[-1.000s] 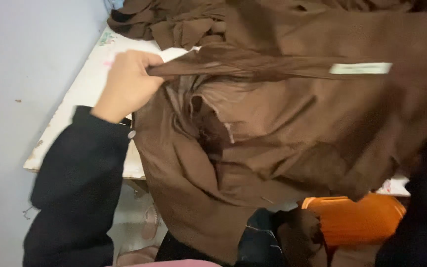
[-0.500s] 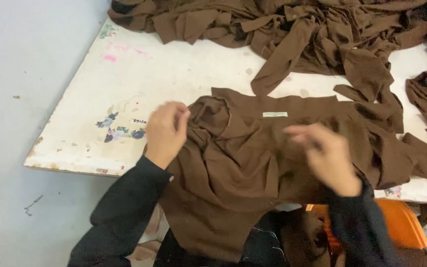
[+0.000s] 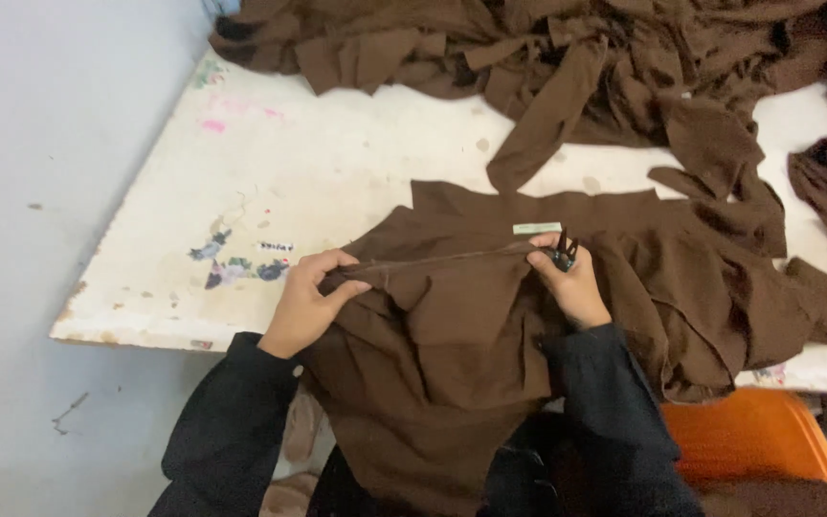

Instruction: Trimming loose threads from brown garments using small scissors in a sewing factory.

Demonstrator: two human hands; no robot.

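Brown cloth pile [image 3: 624, 67] on a stained white table [image 3: 337, 163]

The pile lies well beyond both grips; paint smudges [image 3: 236, 268] sit just left of the left grip; an orange seat [image 3: 748, 445] below the right.

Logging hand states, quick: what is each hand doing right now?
Left hand: closed, pinching a stretched edge of the brown garment.
Right hand: closed on the same edge, also holding small dark snips.

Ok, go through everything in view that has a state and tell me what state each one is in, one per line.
left hand: shut, pinching a fold of the brown garment
right hand: shut on the same fold, small dark tool at its fingers
brown garment: crumpled, fold stretched taut between the hands, hanging over the table edge
brown fabric pile: heaped, tangled
white table: stained
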